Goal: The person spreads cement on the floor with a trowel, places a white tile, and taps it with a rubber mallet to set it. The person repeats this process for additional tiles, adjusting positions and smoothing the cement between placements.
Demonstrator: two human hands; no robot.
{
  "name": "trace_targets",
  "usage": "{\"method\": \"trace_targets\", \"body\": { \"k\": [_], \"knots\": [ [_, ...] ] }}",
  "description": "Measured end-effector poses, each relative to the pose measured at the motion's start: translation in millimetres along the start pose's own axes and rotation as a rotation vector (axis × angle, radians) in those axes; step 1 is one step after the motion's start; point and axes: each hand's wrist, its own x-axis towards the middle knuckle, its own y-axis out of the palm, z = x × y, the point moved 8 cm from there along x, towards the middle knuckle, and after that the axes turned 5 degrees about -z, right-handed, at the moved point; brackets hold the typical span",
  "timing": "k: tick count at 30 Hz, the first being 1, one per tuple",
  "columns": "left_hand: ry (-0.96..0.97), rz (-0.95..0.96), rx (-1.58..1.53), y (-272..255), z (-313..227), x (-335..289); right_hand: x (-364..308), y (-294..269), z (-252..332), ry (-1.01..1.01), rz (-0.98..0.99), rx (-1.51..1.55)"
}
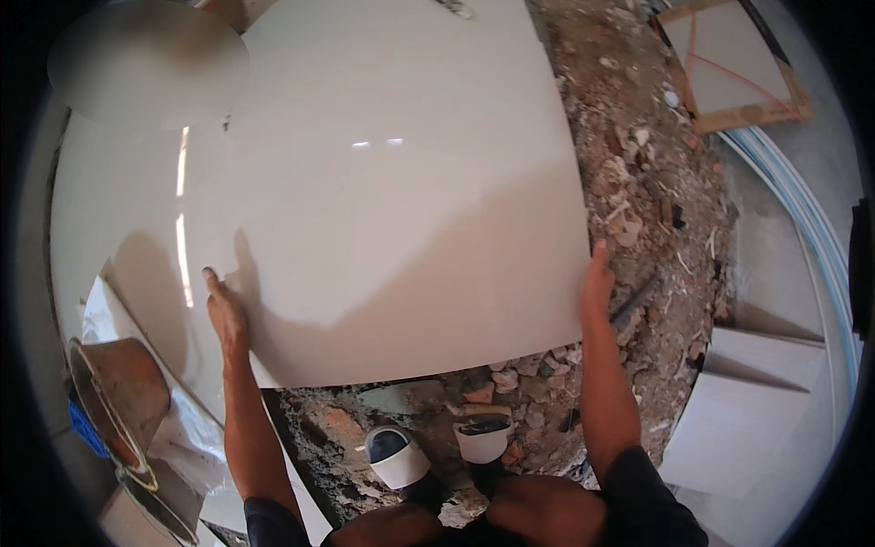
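A large glossy cream floor tile (410,246) spreads out in front of me, its near edge above rubble. My left hand (226,314) is closed at the tile's left side near the close corner, thumb pointing forward. On the opposite side my right hand (597,287) grips the right edge, with most of its fingers hidden. Another glossy tile surface (137,201) lies along the left, beside the held one. My feet in pale slides (398,459) stand on the rubble just short of the near edge.
Broken rubble (638,210) runs along the right. Two buckets (123,392) stand at the left by white plastic sheeting (187,419). At the right are pale tiles (743,410), blue-white pipes (793,191) and a cardboard-edged tile pack (729,64). A blurred oval covers the upper left.
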Motion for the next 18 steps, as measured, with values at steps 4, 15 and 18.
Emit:
{"method": "trace_targets", "body": {
  "k": [4, 15, 18],
  "knots": [
    [-0.021, 0.040, 0.027, 7.0, 2.1, 1.7, 4.4, 6.8, -4.7, -0.007, 0.050, 0.003],
    [0.058, 0.032, 0.014, 7.2, 14.7, 19.0, 8.2, 10.0, -2.6, -0.096, 0.101, -0.131],
    [0.186, 0.078, 0.079, 10.8, 7.4, 15.9, 7.9, 12.5, -0.7, -0.197, 0.083, -0.129]
  ]
}}
